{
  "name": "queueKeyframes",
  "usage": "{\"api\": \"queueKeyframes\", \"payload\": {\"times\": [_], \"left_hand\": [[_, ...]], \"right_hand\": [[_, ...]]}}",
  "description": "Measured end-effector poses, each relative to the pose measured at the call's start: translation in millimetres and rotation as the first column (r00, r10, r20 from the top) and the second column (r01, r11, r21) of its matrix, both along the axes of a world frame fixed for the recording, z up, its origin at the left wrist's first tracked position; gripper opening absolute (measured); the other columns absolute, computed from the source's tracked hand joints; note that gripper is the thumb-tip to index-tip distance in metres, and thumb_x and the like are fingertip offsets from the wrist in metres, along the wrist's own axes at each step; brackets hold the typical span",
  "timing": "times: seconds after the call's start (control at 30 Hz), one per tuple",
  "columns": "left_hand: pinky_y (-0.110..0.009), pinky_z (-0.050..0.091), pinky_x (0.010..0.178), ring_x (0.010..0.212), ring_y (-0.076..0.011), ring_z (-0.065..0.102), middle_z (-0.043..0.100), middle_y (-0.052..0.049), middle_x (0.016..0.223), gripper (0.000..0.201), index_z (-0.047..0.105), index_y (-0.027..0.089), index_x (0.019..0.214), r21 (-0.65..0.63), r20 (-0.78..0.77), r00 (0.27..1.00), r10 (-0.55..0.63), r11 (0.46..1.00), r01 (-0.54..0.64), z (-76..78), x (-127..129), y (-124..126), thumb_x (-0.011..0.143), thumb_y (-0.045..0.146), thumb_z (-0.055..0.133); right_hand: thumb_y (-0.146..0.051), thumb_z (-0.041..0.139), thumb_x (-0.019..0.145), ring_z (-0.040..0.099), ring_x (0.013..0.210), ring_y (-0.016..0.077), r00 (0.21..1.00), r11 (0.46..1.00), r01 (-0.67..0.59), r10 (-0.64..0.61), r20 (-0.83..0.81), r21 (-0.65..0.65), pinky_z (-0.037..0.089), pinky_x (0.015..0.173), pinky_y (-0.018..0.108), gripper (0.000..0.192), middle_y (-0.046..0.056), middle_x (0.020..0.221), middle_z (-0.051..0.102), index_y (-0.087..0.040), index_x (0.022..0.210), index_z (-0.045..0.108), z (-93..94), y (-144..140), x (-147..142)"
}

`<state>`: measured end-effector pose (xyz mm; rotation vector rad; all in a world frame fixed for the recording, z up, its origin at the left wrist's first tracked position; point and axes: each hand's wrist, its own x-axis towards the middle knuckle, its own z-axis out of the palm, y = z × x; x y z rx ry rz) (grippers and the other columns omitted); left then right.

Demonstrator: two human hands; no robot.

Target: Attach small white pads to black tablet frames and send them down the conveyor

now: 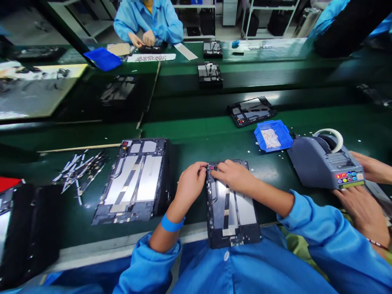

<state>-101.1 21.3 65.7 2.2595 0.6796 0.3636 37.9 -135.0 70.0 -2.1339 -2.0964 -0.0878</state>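
An opened tablet back frame [232, 216] lies in front of me at the near edge of the green bench, silver panels facing up. My left hand [190, 183] pinches at its top left corner, fingertips on a small red part. My right hand [234, 176] rests across the top edge, fingers pressing the same corner. Both sleeves are blue, and a blue band sits on my left wrist.
A stack of similar frames [137, 179] lies to the left, beside loose metal strips [78, 169]. A blue parts bin [272, 136] and a grey tape dispenser [324, 161] stand at the right, where another person's hands [364, 204] work. Another worker [148, 22] sits across the belt.
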Motion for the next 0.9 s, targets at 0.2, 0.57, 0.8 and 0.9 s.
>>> {"api": "queueKeyframes", "payload": {"times": [0.2,0.57,0.8,0.9], "left_hand": [[-0.031,0.046,0.061,0.068,-0.0211,0.063,0.066,-0.001,0.075,0.045,0.066,0.017,0.109,-0.270,0.018,0.999,-0.035,0.962,0.039,-10.7,18.6,8.5,0.079,0.051,0.064],[-0.031,0.046,0.058,0.062,-0.0234,0.062,0.062,0.004,0.059,0.062,0.057,0.023,0.100,-0.521,0.013,0.999,0.031,0.853,-0.020,-22.1,36.2,21.2,0.053,0.058,0.077],[-0.038,0.052,0.061,0.070,-0.0285,0.067,0.068,0.002,0.067,0.058,0.058,0.026,0.101,-0.526,0.008,1.000,0.007,0.850,-0.001,-10.9,32.9,13.6,0.055,0.055,0.077],[-0.037,0.052,0.064,0.070,-0.0272,0.067,0.067,0.003,0.066,0.057,0.057,0.027,0.103,-0.520,0.020,1.000,0.002,0.854,0.009,-12.2,31.2,13.3,0.057,0.054,0.076]], "right_hand": [[-0.012,0.054,0.100,0.062,0.098,0.0197,0.926,0.940,0.229,-0.131,-0.355,0.252,0.049,0.091,0.033,0.032,0.008,0.109,0.072,-0.021,0.127,0.069,9.5,-30.4,-2.8],[-0.053,0.062,0.087,0.041,0.042,0.0075,0.230,-0.332,0.917,-0.010,-0.973,0.220,0.033,0.039,0.018,0.033,-0.009,0.059,0.048,-0.022,0.080,0.052,8.2,-198.7,23.8],[-0.056,0.053,0.098,0.047,0.044,0.0091,0.303,-0.281,0.870,-0.346,-0.888,0.406,0.039,0.040,0.021,0.040,-0.005,0.063,0.053,-0.019,0.084,0.058,-13.0,-229.7,41.8],[-0.045,0.058,0.102,0.058,0.060,0.0113,0.440,-0.020,0.830,-0.592,-0.676,0.558,0.052,0.058,0.026,0.031,-0.001,0.076,0.062,-0.016,0.092,0.063,10.1,-251.2,49.2]]}}
